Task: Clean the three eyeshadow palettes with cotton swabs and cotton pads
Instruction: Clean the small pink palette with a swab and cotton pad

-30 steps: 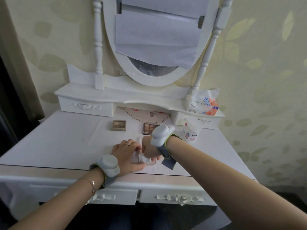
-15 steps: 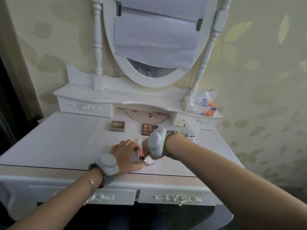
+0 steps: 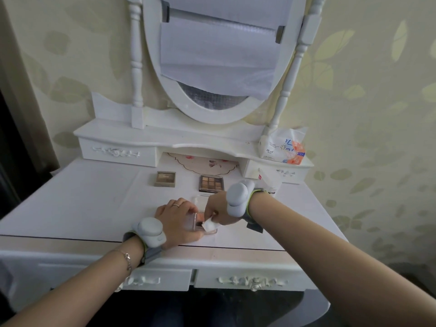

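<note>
My left hand (image 3: 180,219) holds a small clear-cased eyeshadow palette (image 3: 200,225) near the front of the white dressing table (image 3: 82,204). My right hand (image 3: 218,210) pinches a white cotton pad (image 3: 209,224) and presses it onto that palette. Two more palettes lie further back: a beige closed-looking one (image 3: 165,178) on the left and an open brown multi-shade one (image 3: 211,183) in the middle. Most of the held palette is hidden by my fingers.
A white box (image 3: 269,181) stands behind my right wrist. A tissue pack (image 3: 282,147) sits on the right end of the upper shelf (image 3: 165,138). An oval mirror (image 3: 219,57) rises behind. A small clear lid (image 3: 201,200) lies just beyond my hands.
My right hand has shifted slightly, rubbing the cotton pad over the palette. The left hand has kept its hold in about the same place.
</note>
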The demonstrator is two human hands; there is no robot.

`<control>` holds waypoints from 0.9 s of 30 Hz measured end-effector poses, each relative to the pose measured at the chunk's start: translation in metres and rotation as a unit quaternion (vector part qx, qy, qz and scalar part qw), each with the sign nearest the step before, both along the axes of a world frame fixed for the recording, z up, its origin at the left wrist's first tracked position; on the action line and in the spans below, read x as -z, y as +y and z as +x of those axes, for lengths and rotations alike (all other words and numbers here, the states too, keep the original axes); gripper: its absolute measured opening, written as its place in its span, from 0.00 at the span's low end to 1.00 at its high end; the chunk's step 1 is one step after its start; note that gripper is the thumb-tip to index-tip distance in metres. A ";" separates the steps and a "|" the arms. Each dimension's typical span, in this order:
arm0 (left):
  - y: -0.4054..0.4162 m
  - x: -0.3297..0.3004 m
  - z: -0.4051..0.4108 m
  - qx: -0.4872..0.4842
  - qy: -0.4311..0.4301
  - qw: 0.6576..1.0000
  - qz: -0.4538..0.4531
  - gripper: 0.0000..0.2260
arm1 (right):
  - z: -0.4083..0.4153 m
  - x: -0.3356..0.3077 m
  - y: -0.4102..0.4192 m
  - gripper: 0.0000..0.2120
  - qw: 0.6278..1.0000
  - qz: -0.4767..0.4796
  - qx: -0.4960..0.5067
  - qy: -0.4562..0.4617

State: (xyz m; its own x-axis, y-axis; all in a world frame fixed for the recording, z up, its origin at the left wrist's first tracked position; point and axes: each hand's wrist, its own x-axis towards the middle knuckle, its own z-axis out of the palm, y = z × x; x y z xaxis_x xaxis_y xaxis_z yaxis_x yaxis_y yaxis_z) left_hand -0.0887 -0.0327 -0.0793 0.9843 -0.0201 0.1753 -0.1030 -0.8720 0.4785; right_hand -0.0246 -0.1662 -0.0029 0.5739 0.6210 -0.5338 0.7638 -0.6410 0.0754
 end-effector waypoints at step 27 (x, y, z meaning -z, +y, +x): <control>0.001 0.004 -0.001 0.006 -0.022 1.000 0.012 0.36 | -0.006 0.008 0.006 0.14 0.987 0.125 0.092 0.041</control>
State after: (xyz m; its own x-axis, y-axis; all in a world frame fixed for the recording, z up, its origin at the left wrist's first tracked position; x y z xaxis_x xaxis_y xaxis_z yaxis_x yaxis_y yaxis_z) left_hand -0.0895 -0.0313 -0.0834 0.9754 -0.0374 0.2171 -0.1343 -0.8821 0.4514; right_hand -0.0305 -0.1604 -0.0110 0.6499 0.6293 -0.4262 0.6303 -0.7596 -0.1605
